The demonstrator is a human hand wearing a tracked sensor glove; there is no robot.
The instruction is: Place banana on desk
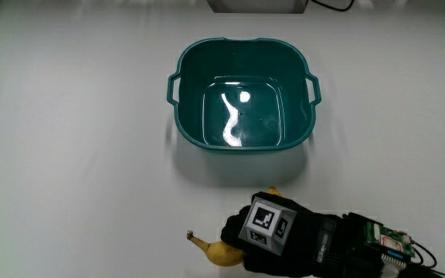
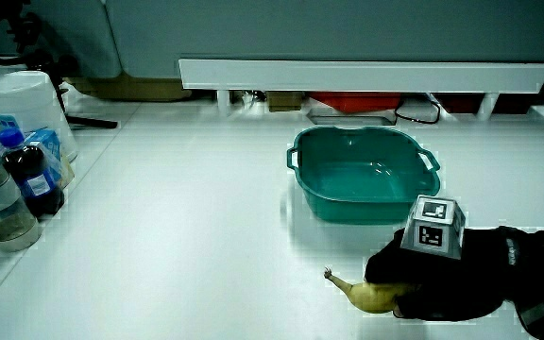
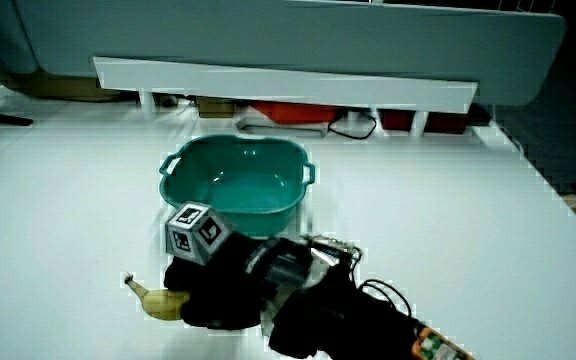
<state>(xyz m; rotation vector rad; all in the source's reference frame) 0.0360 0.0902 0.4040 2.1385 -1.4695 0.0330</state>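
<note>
I see the banana [image 1: 219, 251] lying on the white table [image 1: 68, 154], nearer to me than the teal basin [image 1: 182, 123], which sits about mid-frame in the main view and holds nothing I can make out. The gloved hand [image 1: 273, 235] rests over the banana's thick part with its fingers curled down around the fruit, and the patterned cube [image 1: 267, 220] faces up. The banana's long axis runs roughly in line with the forearm, crosswise to the basin's near wall. Its thin stem end sticks out past the fingertips, pointing away from the forearm, and 1 small yellow tip shows at the basin-side edge of the glove. In both side views the banana [image 2: 366, 295] [image 3: 158, 300] lies flat on the tabletop, stem slightly raised, with the hand [image 2: 442, 274] [image 3: 218, 285] pressed low over it.
</note>
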